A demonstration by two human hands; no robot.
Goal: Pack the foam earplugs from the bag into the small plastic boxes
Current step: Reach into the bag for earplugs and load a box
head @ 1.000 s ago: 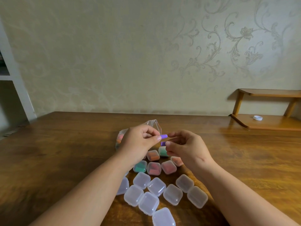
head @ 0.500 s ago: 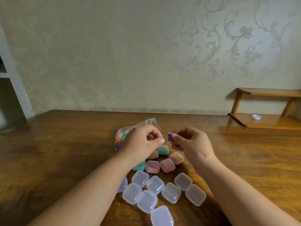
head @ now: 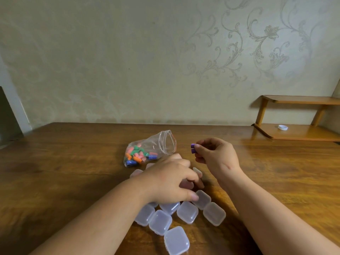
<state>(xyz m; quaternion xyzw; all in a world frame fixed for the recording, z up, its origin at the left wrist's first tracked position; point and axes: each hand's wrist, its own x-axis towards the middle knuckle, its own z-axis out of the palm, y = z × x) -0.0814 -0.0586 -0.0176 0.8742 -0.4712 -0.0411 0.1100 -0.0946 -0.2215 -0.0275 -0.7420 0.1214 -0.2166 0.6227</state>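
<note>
A clear zip bag [head: 150, 149] lies open on the wooden table [head: 64, 162], with orange, green and blue foam earplugs [head: 137, 155] inside. My right hand [head: 215, 155] is raised to the right of the bag and pinches two purple earplugs [head: 192, 148] between thumb and fingers. My left hand [head: 171, 183] reaches down over the small plastic boxes, fingers spread, and hides most of the filled ones. Several closed clear boxes [head: 186, 211] lie in front of it. Whether the left hand holds a box is hidden.
A low wooden shelf [head: 298, 133] stands at the table's back right with a white cap [head: 282, 127] on it. The wall runs along the table's far edge. A white frame edge [head: 12, 107] is at the far left.
My left hand let go of the purple earplug and dropped from beside the right hand down onto the boxes. My right hand now holds both purple earplugs and has moved slightly right.
</note>
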